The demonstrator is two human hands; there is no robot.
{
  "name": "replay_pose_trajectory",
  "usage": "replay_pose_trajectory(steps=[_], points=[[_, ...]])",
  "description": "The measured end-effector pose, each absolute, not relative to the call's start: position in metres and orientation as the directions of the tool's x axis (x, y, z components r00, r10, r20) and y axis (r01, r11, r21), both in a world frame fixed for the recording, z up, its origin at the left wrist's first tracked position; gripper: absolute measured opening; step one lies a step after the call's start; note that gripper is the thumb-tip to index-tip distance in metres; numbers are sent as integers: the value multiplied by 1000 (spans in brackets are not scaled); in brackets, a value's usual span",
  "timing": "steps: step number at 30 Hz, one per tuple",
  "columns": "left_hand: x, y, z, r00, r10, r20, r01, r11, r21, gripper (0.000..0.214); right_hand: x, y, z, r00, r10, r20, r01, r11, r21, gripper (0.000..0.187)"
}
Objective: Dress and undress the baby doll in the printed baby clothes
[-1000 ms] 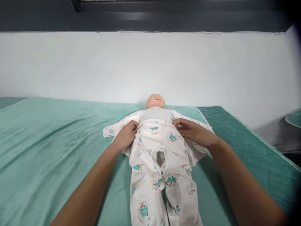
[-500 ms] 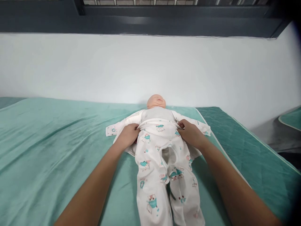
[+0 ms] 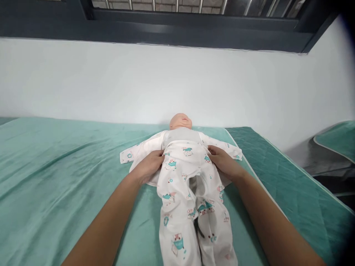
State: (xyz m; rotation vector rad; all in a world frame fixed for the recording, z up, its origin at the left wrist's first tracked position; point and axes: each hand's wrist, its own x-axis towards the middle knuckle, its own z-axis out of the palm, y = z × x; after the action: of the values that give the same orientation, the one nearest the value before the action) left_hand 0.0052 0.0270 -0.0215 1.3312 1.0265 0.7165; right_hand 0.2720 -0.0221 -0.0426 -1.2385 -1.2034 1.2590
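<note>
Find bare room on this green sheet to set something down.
Largest is the green sheet left of the left arm; the darker strip right of the pale edging is bare too. Crowded around the doll, left hand and right hand at its printed trousers.

The left arm (image 3: 104, 218) and right arm (image 3: 269, 210) reach toward the far edge of the green sheet (image 3: 69, 184). The left hand (image 3: 149, 164) and right hand (image 3: 224, 162) are placed apart, with fingers (image 3: 159, 153) bent inward.

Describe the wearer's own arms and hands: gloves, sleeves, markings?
Left hand and right hand: both ungloved. Forearms sleeveless as far as visible; no watch, bracelet, cables or markings seen. Fingers partly hidden, so rings can't be ruled out.
</note>
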Motion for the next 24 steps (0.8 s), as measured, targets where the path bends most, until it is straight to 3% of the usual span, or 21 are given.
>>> replay_pose_trajectory(steps=[5, 13, 19, 24], points=[[11, 29, -30, 462, 837, -294, -123, 389, 913, 33, 273, -21, -44, -99, 995, -27, -207, -47, -977, 24], [11, 22, -18, 475, 835, -279, -209, 415, 885, 30, 277, -21, -38, -110, 994, -18, -229, -43, -973, 24], [8, 19, -16, 480, 859, -179, -49, 230, 972, 48, 274, -20, -37, -101, 993, -54, -227, -76, -971, 24], [6, 20, -18, 460, 888, 15, 152, -95, 984, 42, 278, -17, -39, -104, 986, -131, -215, -151, -965, 29]])
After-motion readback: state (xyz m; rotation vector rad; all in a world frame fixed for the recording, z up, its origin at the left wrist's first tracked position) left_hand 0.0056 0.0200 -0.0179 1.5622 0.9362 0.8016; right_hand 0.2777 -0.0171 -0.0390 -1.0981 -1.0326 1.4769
